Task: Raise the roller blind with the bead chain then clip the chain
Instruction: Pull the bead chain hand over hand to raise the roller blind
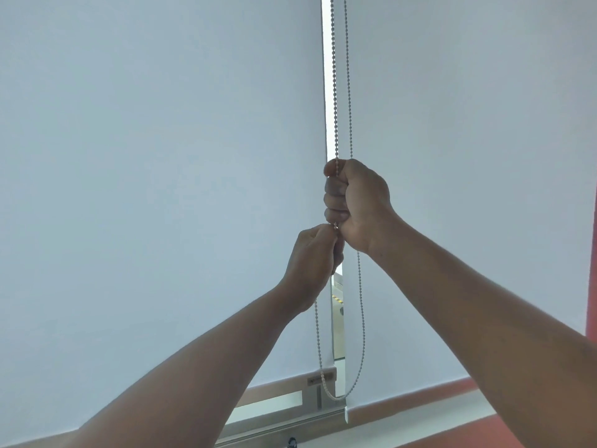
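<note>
A white bead chain (341, 92) hangs as two strands in the bright gap between two pale roller blinds, and its loop (336, 397) dangles near the sill. My right hand (355, 202) is fisted around the left strand at mid-height. The other strand runs behind that hand and drops past the wrist. Just below, my left hand (315, 257) pinches the same strand between thumb and fingertips, touching the right fist. The left blind (161, 156) hangs with its bottom bar a little above the window frame. No clip shows.
The right blind (468, 108) reaches down to its bottom rail end cap (345, 413). A grey window frame (290, 418) and a reddish sill and wall (484, 425) lie below. A small dark fitting (292, 442) sits at the bottom edge.
</note>
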Available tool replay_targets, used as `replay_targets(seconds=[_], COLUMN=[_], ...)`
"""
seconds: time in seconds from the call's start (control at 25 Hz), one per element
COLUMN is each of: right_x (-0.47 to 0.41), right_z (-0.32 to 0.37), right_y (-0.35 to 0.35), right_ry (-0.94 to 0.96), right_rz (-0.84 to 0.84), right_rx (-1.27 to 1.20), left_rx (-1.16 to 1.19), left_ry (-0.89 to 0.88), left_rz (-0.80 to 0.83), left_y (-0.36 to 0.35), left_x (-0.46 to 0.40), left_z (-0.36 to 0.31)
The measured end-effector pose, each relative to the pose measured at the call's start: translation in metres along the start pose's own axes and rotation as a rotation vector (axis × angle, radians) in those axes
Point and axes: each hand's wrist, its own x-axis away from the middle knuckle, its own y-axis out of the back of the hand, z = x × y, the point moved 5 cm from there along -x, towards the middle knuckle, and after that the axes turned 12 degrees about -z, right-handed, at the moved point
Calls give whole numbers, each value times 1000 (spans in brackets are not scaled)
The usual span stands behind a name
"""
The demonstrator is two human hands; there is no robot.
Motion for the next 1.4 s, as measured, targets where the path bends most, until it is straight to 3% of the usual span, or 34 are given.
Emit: replay_targets(seconds=[0.2,0.32,0.44,0.68,0.92,1.28,1.4], right_x=[-1,-1,-1,1,24,48,44], right_z=[2,1,1,-13,-70,-123,-106], right_y=[0,-2,-5,10,47,76,78], right_ry=[59,78,125,164,100,34,149], right_rz=[-3,-10,-2,14,-17,-27,-56], right_rx=[44,65,68,136,248,312,596], left_rx=[26,214,372,382,365,278,237], left_ry=[-93,-101,-37,39,114,105,72], left_rz=[-213,-178,-115,-89,-58,-102,-100], left_y=[33,23,2,-15,-24,-25,-21], left_x=[-45,-73,-74,-61,-35,-1,-1], left_z=[-77,-139,-158,-124,-56,0,-4])
